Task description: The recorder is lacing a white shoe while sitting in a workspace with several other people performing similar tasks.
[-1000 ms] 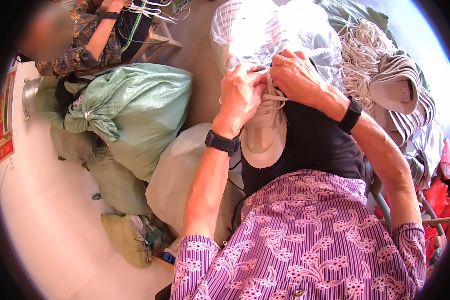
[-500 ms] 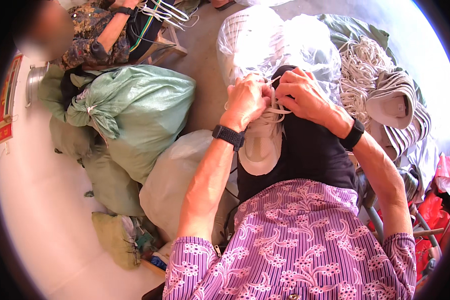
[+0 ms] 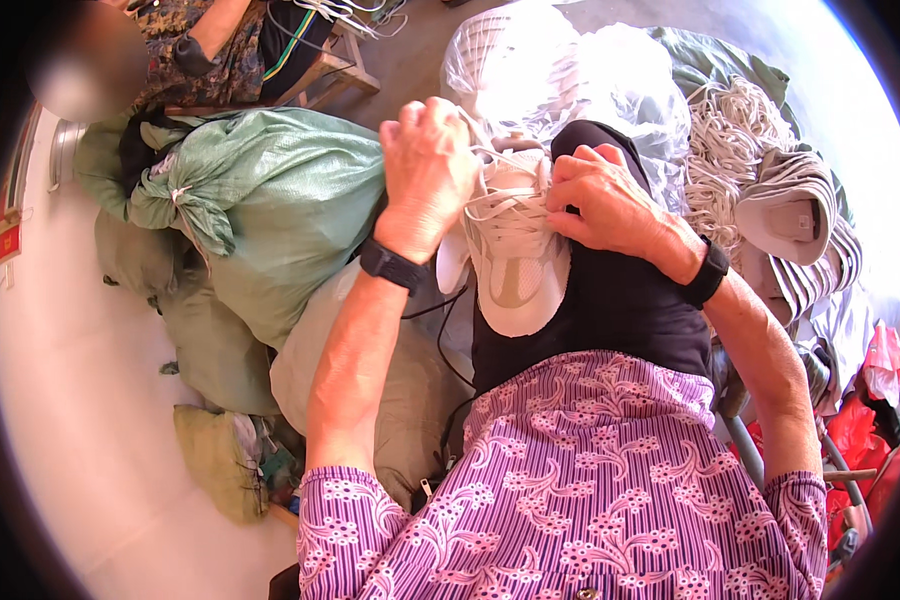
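A pale cream-and-white shoe upper (image 3: 516, 262) lies over my black-clad thigh, toe toward me. White shoelace (image 3: 510, 205) crosses its front in several rows. My left hand (image 3: 426, 172) is raised off the upper's left side, its fingers closed on a lace end that runs back to the top eyelets. At the right edge of the upper, my right hand (image 3: 602, 203) has its fingers curled against the eyelet row, gripping the edge; the fingertips are partly hidden.
Clear plastic bags (image 3: 570, 75) with pale uppers stand beyond my knees. To the right are a heap of loose white laces (image 3: 730, 140) and stacked uppers (image 3: 790, 215). Green sacks (image 3: 280, 200) fill the left, near another seated person (image 3: 195, 55). Red bags (image 3: 855, 425) lie at lower right.
My left hand has moved left, away from the upper, drawing the lace out. My right hand has shifted slightly down along the upper's edge. The upper's laced front is now uncovered.
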